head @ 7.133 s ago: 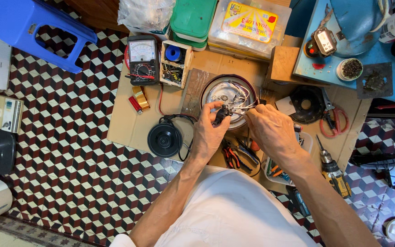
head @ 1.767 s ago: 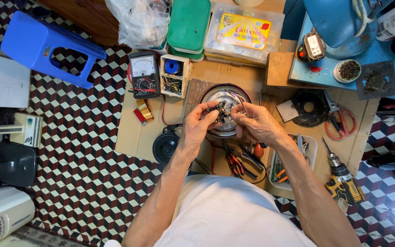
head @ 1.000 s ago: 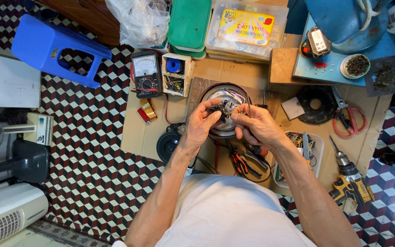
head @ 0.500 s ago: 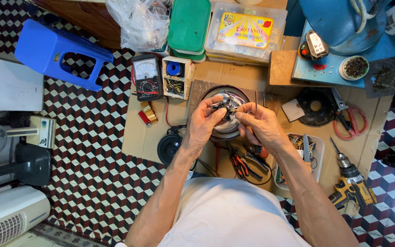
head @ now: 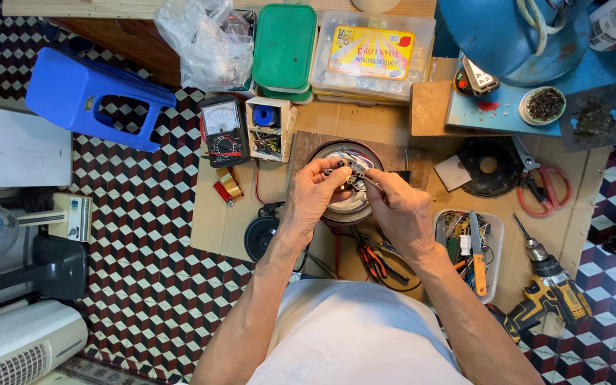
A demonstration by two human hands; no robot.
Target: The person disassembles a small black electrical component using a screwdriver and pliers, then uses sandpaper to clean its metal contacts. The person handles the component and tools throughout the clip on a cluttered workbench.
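My left hand and my right hand meet over a round metal motor housing that lies on a cardboard sheet on the floor. Both hands pinch a small dark part with thin wires just above the housing. My fingers hide most of that part. Red-handled pliers lie on the cardboard below my wrists.
An analog multimeter, a small parts box and a black round disc sit to the left. A white tray of tools, red scissors and a yellow cordless drill lie right. A blue stool stands far left.
Both hands have stayed together on the small wired part over the housing, with only slight finger movement. The camera view has shifted a little.
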